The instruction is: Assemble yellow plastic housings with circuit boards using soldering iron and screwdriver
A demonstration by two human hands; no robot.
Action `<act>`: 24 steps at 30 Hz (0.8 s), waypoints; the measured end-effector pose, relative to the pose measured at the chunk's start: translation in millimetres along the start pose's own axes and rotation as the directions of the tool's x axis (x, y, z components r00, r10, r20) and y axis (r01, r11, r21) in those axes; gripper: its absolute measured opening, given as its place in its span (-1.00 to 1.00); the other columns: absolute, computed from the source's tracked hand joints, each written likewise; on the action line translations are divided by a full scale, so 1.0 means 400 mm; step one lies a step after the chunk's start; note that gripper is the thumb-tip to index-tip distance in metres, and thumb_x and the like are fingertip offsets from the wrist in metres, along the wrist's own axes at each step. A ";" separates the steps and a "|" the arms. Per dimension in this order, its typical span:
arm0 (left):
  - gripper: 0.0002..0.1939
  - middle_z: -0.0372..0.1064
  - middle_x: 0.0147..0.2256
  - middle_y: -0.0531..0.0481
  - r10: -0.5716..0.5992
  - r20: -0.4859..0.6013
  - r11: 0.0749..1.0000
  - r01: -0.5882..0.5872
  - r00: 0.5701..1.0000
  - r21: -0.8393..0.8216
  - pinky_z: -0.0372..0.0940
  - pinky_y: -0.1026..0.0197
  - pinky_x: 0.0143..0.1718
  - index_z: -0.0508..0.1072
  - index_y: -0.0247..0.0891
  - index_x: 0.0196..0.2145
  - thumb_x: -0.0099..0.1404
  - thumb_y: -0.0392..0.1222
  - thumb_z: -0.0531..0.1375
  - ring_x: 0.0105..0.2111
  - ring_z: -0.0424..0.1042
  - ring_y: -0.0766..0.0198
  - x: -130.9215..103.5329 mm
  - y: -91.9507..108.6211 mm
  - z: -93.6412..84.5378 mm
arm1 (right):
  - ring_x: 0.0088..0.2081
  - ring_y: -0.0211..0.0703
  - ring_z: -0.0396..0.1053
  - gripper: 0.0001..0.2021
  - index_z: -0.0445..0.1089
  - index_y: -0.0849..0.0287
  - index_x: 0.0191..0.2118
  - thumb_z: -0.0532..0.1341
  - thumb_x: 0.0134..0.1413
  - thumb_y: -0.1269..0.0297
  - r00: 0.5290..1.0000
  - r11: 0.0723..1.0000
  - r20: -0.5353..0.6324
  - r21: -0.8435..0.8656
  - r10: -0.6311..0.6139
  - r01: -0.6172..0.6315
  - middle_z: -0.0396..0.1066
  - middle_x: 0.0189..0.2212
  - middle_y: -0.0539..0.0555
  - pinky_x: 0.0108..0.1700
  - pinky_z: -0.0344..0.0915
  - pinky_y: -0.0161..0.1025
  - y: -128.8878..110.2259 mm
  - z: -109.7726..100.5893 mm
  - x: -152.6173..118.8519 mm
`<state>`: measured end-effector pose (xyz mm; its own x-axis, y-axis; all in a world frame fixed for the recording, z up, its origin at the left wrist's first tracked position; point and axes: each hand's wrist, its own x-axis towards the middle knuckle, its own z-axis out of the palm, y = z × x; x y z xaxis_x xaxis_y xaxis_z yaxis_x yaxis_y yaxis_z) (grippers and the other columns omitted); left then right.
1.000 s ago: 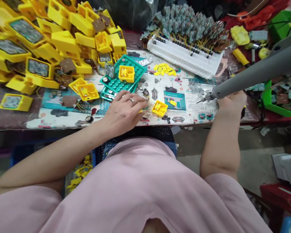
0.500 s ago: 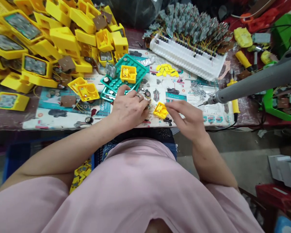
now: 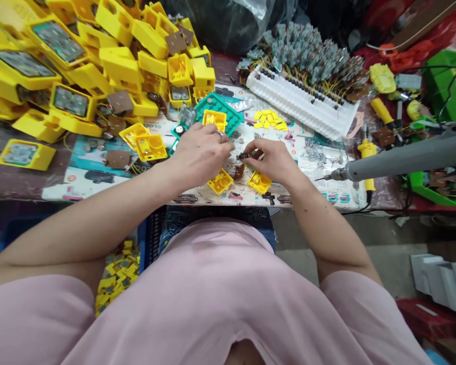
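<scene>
My right hand (image 3: 271, 159) pinches a small dark part (image 3: 244, 156) between thumb and index finger. Just below that part lies a small brown circuit board (image 3: 239, 172). My left hand (image 3: 203, 154) is closed with bent fingers close to the right fingertips; what they hold, if anything, is hidden. Under its palm side an open yellow plastic case half (image 3: 220, 182) shows in part. A similar yellow case half (image 3: 259, 182) lies below my right hand. Beyond my left hand, another yellow case (image 3: 215, 119) sits on a teal perforated tray (image 3: 230, 114).
Yellow cases (image 3: 117, 66) are heaped at the left. A white ribbed rack (image 3: 300, 106) with wired grey parts stands behind small yellow pieces (image 3: 269, 120). From the right reaches a grey electric screwdriver (image 3: 380, 165), near loose screws (image 3: 314, 150) and a yellow-handled tool (image 3: 367, 152).
My right hand has moved from the yellow case half to the small dark part and now pinches it. A brown board and a second case half have come into sight between my hands.
</scene>
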<state>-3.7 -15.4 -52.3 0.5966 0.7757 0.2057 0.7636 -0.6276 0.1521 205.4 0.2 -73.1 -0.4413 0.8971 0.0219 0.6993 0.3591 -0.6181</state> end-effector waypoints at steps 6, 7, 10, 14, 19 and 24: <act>-0.77 0.53 -0.33 -0.15 0.067 0.219 0.972 -0.113 0.973 0.206 0.20 -0.07 -0.11 0.50 -0.28 -0.21 0.35 -0.30 0.04 -0.12 0.46 -0.04 0.069 0.027 0.011 | -0.31 -0.26 0.42 -0.91 0.50 0.13 -0.33 0.25 0.05 0.44 0.970 0.982 -0.162 0.008 -0.184 0.188 0.48 -0.25 0.03 -0.22 0.40 -0.26 0.043 0.018 -0.026; -0.78 0.52 -0.34 -0.12 0.076 0.226 0.973 -0.121 0.971 0.194 0.19 -0.07 -0.09 0.50 -0.27 -0.19 0.34 -0.29 0.06 -0.12 0.46 -0.03 0.075 0.030 0.012 | -0.29 -0.24 0.43 -0.90 0.51 0.13 -0.32 0.25 0.07 0.43 0.959 0.976 -0.182 -0.022 -0.216 0.216 0.47 -0.27 0.04 -0.22 0.40 -0.26 0.045 0.019 -0.029; -0.80 0.51 -0.35 -0.06 0.075 0.252 0.985 -0.111 0.965 0.131 0.16 -0.08 -0.04 0.51 -0.22 -0.16 0.27 -0.26 0.16 -0.14 0.46 0.00 0.083 0.031 0.012 | -0.25 -0.23 0.46 -0.88 0.53 0.11 -0.30 0.22 0.17 0.40 0.919 0.947 -0.229 -0.103 -0.320 0.304 0.49 -0.30 0.04 -0.21 0.39 -0.28 0.045 0.017 -0.041; -0.84 0.48 -0.42 -0.04 0.079 0.259 0.991 -0.104 0.963 0.085 0.16 -0.11 -0.02 0.52 -0.22 -0.27 0.24 -0.26 0.14 -0.20 0.47 0.01 0.086 0.027 0.013 | -0.26 -0.26 0.49 -0.87 0.53 0.08 -0.28 0.21 0.25 0.36 0.879 0.920 -0.275 -0.161 -0.390 0.357 0.54 -0.30 0.02 -0.21 0.39 -0.31 0.038 0.011 -0.054; -0.81 0.39 -0.50 -0.04 0.054 0.221 0.986 -0.086 0.974 0.140 0.18 -0.13 -0.01 0.46 -0.28 -0.48 0.24 -0.34 0.09 -0.27 0.47 0.08 0.082 0.019 0.020 | -0.28 -0.27 0.50 -0.92 0.50 0.11 -0.27 0.25 0.22 0.39 0.856 0.912 -0.317 -0.191 -0.408 0.364 0.55 -0.32 0.00 -0.21 0.40 -0.33 0.049 0.006 -0.061; -0.79 0.42 -0.48 -0.06 0.034 0.246 0.976 -0.085 0.969 0.202 0.17 -0.12 0.05 0.48 -0.31 -0.47 0.23 -0.44 0.09 -0.20 0.47 0.08 0.079 0.018 0.008 | -0.15 -0.24 0.52 -0.88 0.46 0.10 -0.25 0.17 0.29 0.34 0.867 0.913 -0.296 -0.205 -0.401 0.353 0.57 -0.18 0.05 -0.11 0.42 -0.30 0.055 0.001 -0.069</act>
<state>21.4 5.0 -48.0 0.6646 0.7465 -0.0334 0.7439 -0.6652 -0.0642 232.8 -16.5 -87.5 -0.4967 0.7096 0.4997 0.5980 0.6971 -0.3955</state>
